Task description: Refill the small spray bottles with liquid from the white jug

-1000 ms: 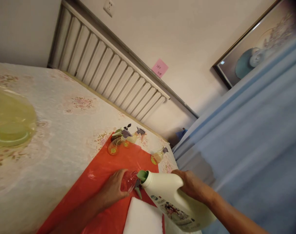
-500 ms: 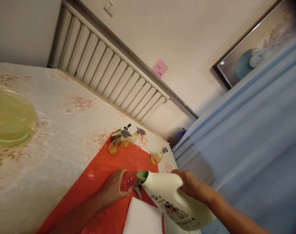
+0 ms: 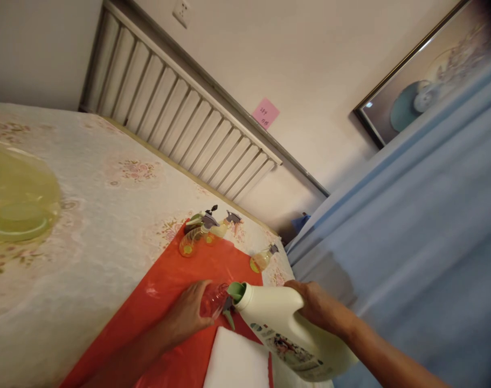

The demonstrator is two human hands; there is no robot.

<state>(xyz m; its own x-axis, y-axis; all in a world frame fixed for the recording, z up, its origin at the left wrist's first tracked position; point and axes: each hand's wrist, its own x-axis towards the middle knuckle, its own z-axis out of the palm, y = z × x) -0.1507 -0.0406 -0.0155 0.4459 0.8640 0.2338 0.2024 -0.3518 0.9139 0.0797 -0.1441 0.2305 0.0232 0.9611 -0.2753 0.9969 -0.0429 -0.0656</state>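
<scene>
My left hand (image 3: 192,310) is closed around a clear spray bottle (image 3: 213,300) without its head, tinted red by the sheet behind it. My right hand (image 3: 318,304) grips the handle of a large cream detergent jug (image 3: 269,304), which is tilted with its green spout (image 3: 236,291) at the bottle's mouth. Whether liquid is flowing cannot be made out. Just below the bottle's neck lies a grey and green spray head (image 3: 229,314). Under my left hand spreads a red plastic sheet (image 3: 148,318).
Several spray bottles stand behind, including one at the sheet's left corner (image 3: 191,241) and one at its right (image 3: 261,261). A white block (image 3: 236,360) lies in front. A translucent yellow basin (image 3: 19,183) sits left; a blue curtain (image 3: 415,226) hangs right.
</scene>
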